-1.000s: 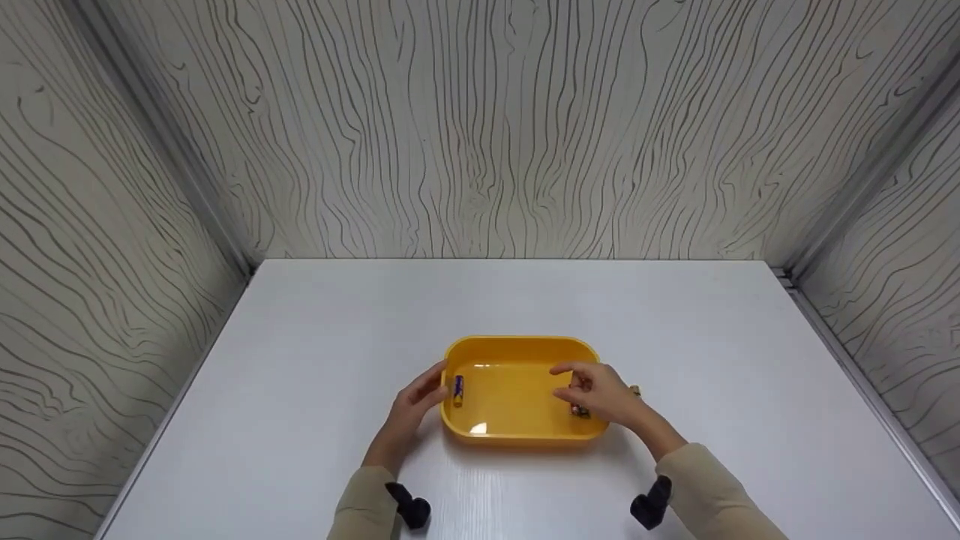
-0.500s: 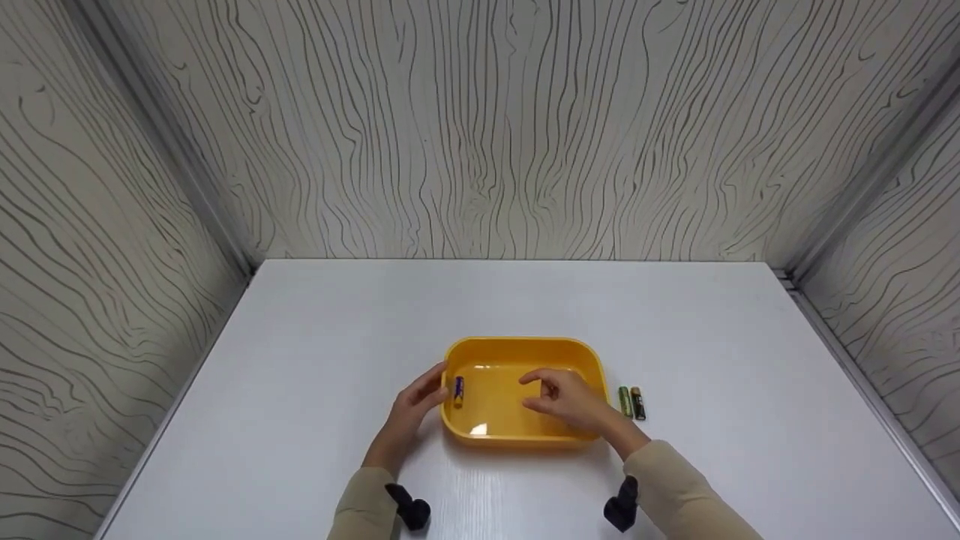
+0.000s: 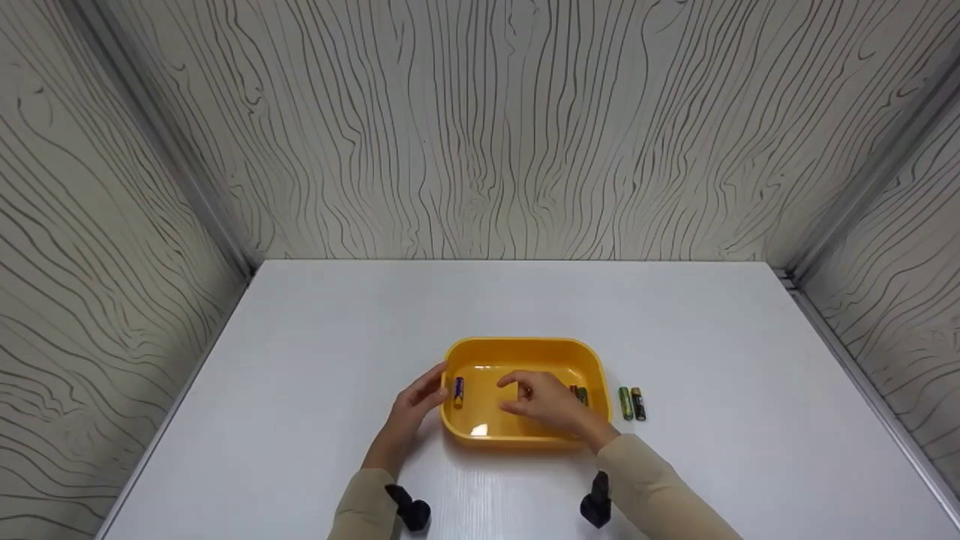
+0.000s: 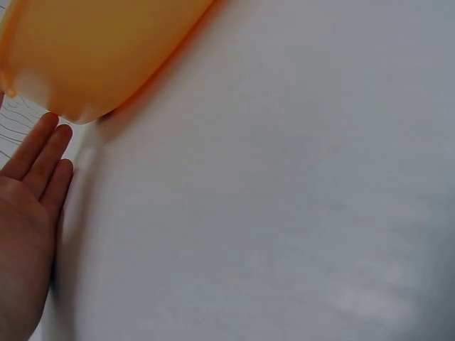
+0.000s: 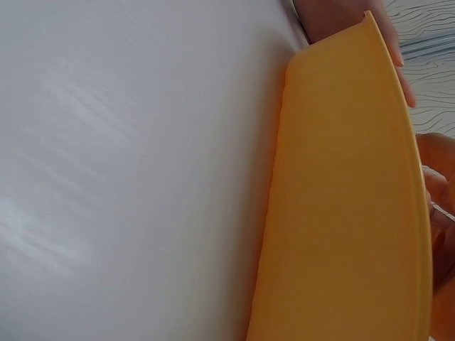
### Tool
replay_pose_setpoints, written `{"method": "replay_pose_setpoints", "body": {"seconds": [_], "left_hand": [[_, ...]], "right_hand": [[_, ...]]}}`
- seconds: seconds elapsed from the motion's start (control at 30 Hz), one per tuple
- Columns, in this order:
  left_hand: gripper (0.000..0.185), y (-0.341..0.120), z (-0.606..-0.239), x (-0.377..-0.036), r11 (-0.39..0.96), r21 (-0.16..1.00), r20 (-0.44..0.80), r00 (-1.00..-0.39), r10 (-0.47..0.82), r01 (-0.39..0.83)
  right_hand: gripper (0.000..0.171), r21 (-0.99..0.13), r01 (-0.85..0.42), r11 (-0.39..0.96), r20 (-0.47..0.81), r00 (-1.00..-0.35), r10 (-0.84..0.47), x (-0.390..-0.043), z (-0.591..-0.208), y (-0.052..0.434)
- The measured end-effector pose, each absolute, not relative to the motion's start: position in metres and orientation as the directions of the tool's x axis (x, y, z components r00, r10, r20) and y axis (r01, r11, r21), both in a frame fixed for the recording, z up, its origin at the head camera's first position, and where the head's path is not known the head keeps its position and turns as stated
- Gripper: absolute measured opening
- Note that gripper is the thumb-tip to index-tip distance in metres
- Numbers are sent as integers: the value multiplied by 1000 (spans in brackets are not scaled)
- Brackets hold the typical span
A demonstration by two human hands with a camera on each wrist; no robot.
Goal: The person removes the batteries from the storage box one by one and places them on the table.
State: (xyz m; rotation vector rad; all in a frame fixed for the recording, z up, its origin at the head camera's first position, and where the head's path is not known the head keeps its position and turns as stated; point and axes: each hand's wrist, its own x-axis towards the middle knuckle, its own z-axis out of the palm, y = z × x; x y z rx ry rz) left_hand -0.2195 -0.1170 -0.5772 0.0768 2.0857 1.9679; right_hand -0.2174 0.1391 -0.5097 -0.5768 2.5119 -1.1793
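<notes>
A yellow tray (image 3: 525, 442) stands on the white table. My left hand (image 3: 412, 401) is at its left end, thumb and fingertips right at the rim; in the left wrist view the fingers (image 4: 46, 153) lie fairly straight beside the tray wall. Over the tray's middle hovers my right hand (image 3: 551, 401), thumb and forefinger spread apart with nothing visible between them. A purple-and-yellow battery (image 3: 459, 392) lies inside at the left end. Toward the right end, partly behind the right hand, lie a reddish battery (image 3: 574, 390) and a green one (image 3: 583, 395).
Outside the tray, close to its right side, a green battery (image 3: 625, 403) and a black battery with a gold end (image 3: 638, 403) lie side by side on the table (image 3: 360, 315). Wood-patterned walls (image 3: 480, 135) stand behind and at both sides.
My right hand has moved left from the tray's right end to its middle, bringing the two batteries outside into view. The left hand and the tray have stayed in place.
</notes>
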Motion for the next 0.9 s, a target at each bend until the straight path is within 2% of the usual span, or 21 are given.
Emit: {"method": "replay_pose_setpoints", "body": {"seconds": [0.57,0.9], "left_hand": [[55,-116,-578,-219,76,983,-182,-960,214,-169],[54,-118,-578,-220,96,991,-114,-964,239,-94]], "right_hand": [[42,-780,-131,612,-180,-890,-420,-228,-520,102],[57,-775,-56,629,-221,-909,-354,-231,-526,82]]}}
